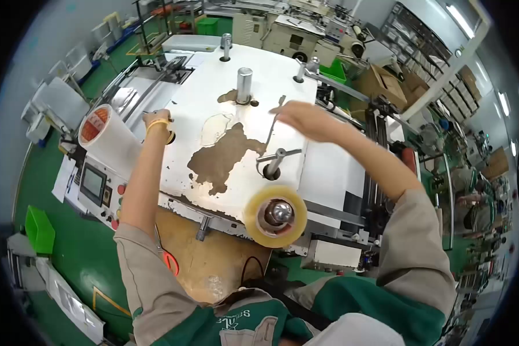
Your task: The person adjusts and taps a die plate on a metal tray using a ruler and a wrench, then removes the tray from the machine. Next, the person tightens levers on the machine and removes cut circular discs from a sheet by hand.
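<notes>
We lean over a big white plate point(213, 69) on the machine, its paint worn away in brown patches in the middle. The plate lies in front of us, between our two arms. Our left hand point(157, 119) is at the left edge of the plate, near a dark round hole, with a yellow band point(166, 122) on the wrist; the fingers are bent, but we cannot tell if they pinch something. Our right hand point(300, 118) is above the right part of the plate, its fingers close together and pointing to the left. They are near the upper end of a thin dark line, and we cannot tell if they hold it. Below this hand, a metal T-handle point(279, 155) stands out of a hole. Nearer to us, a yellowish tape roll point(252, 214) is around a round metal knob point(280, 212). To the left of our left hand is a wide white roll point(118, 144), above the control panel point(92, 183). Scissors point(169, 262) with red handles lie on the brown board point(207, 254) below the plate.
</notes>
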`<action>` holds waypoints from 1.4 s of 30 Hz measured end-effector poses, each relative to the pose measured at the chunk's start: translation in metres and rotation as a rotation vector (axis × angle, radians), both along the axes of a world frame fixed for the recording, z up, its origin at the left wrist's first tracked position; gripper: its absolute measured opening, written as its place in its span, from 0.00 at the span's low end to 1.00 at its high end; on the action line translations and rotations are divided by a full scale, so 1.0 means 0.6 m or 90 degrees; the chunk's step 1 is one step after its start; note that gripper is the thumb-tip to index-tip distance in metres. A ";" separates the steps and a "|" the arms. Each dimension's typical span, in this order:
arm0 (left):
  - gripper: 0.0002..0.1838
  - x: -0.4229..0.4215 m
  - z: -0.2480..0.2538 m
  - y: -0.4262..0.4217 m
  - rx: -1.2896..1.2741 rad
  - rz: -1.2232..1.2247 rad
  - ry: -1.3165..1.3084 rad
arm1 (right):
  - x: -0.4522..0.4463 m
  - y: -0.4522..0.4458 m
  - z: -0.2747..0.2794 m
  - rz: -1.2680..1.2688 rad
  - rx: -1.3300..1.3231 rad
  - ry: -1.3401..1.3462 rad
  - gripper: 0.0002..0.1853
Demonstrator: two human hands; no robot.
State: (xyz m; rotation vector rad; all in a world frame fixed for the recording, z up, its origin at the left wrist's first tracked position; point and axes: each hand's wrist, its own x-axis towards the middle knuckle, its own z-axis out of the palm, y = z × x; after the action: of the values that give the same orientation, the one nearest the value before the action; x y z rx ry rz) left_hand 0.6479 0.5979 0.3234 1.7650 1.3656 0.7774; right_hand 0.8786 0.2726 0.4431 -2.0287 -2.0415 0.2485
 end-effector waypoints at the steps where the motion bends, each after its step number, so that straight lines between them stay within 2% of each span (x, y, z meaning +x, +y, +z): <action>1: 0.10 0.021 0.005 -0.015 -0.104 0.146 -0.135 | 0.058 0.023 0.014 0.019 0.060 -0.151 0.15; 2: 0.10 0.043 0.010 -0.030 -0.171 0.311 -0.295 | 0.129 0.050 0.023 -0.015 0.052 -0.325 0.17; 3: 0.09 0.052 0.029 -0.046 -0.111 0.375 -0.278 | 0.217 0.074 0.010 0.060 0.108 -0.498 0.20; 5: 0.02 0.054 0.076 -0.078 -0.169 0.416 -0.246 | 0.326 0.128 -0.004 0.026 -0.051 -0.636 0.23; 7: 0.02 0.054 0.021 -0.044 -0.127 0.382 -0.346 | 0.394 0.160 -0.018 0.092 -0.046 -0.740 0.26; 9: 0.03 0.052 0.066 -0.079 -0.162 0.390 -0.366 | 0.457 0.200 -0.047 0.239 -0.042 -0.797 0.26; 10: 0.03 0.051 0.032 -0.057 -0.110 0.377 -0.365 | 0.468 0.210 -0.061 0.195 -0.101 -0.713 0.25; 11: 0.04 0.050 0.036 -0.060 -0.099 0.371 -0.343 | 0.473 0.222 -0.073 0.152 -0.159 -0.628 0.23; 12: 0.05 0.050 0.036 -0.058 -0.108 0.379 -0.387 | 0.476 0.257 -0.086 0.079 -0.279 -0.642 0.19; 13: 0.05 0.051 0.035 -0.061 -0.119 0.384 -0.431 | 0.479 0.265 -0.099 0.075 -0.235 -0.637 0.14; 14: 0.06 0.050 0.046 -0.069 -0.128 0.371 -0.407 | 0.483 0.275 -0.104 0.070 -0.188 -0.633 0.15; 16: 0.07 0.054 0.036 -0.064 -0.110 0.383 -0.426 | 0.487 0.291 -0.119 -0.181 -0.149 -0.410 0.20; 18: 0.08 0.052 0.040 -0.065 -0.100 0.388 -0.413 | 0.491 0.303 -0.134 -0.631 -0.154 0.067 0.19; 19: 0.09 0.050 0.042 -0.066 -0.096 0.380 -0.387 | 0.500 0.309 -0.128 -0.809 -0.197 0.379 0.19; 21: 0.09 0.048 0.026 -0.059 -0.081 0.376 -0.431 | 0.574 0.267 -0.186 -0.787 0.025 0.998 0.22; 22: 0.09 0.049 0.031 -0.066 -0.090 0.371 -0.434 | 0.551 0.241 -0.175 -0.742 0.010 1.087 0.23; 23: 0.09 0.050 0.040 -0.075 -0.096 0.367 -0.440 | 0.560 0.219 -0.189 -0.644 0.040 1.029 0.22; 24: 0.09 0.051 0.048 -0.078 -0.098 0.362 -0.446 | 0.553 0.202 -0.180 -0.707 0.098 0.514 0.21; 25: 0.09 0.050 0.044 -0.070 -0.092 0.361 -0.442 | 0.539 0.192 -0.183 -0.693 0.138 0.004 0.20; 26: 0.09 0.049 0.033 -0.062 -0.087 0.365 -0.438 | 0.492 0.167 -0.160 -0.497 0.185 -0.212 0.23; 27: 0.09 0.049 0.025 -0.058 -0.084 0.370 -0.434 | 0.491 0.156 -0.151 -0.194 0.303 -0.348 0.24; 29: 0.08 0.054 0.034 -0.069 -0.082 0.382 -0.446 | 0.468 0.170 -0.136 -0.009 0.115 -0.267 0.24; 31: 0.08 0.051 0.031 -0.067 -0.068 0.377 -0.422 | 0.444 0.223 -0.123 -0.217 -0.037 -0.362 0.16; 32: 0.09 0.051 0.031 -0.066 -0.068 0.376 -0.429 | 0.490 0.253 -0.169 -0.188 0.105 -0.434 0.11; 33: 0.09 0.052 0.037 -0.067 -0.092 0.384 -0.434 | 0.438 0.277 -0.125 -0.268 -0.172 -0.518 0.14; 35: 0.09 0.050 0.029 -0.063 -0.077 0.374 -0.439 | 0.563 0.340 -0.205 -0.705 -0.190 0.118 0.16; 36: 0.10 0.052 0.027 -0.061 -0.075 0.378 -0.461 | 0.494 0.298 -0.131 -0.531 -0.294 0.036 0.21; 37: 0.10 0.051 0.027 -0.061 -0.074 0.373 -0.445 | 0.492 0.266 -0.142 -0.536 -0.068 0.241 0.26; 39: 0.10 0.048 0.034 -0.067 -0.067 0.366 -0.404 | 0.485 0.234 -0.124 -0.593 0.012 0.302 0.30; 41: 0.10 0.048 0.027 -0.063 -0.048 0.366 -0.429 | 0.444 0.206 -0.093 -0.495 0.090 0.096 0.33; 42: 0.10 0.048 0.025 -0.061 -0.046 0.374 -0.427 | 0.471 0.213 -0.113 -0.475 0.127 0.096 0.33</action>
State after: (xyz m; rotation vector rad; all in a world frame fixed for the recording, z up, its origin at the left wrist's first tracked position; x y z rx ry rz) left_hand 0.6769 0.5613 0.3382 0.8867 1.3984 1.4507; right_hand 1.1614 0.4004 0.3756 -2.3744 -1.0616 0.0435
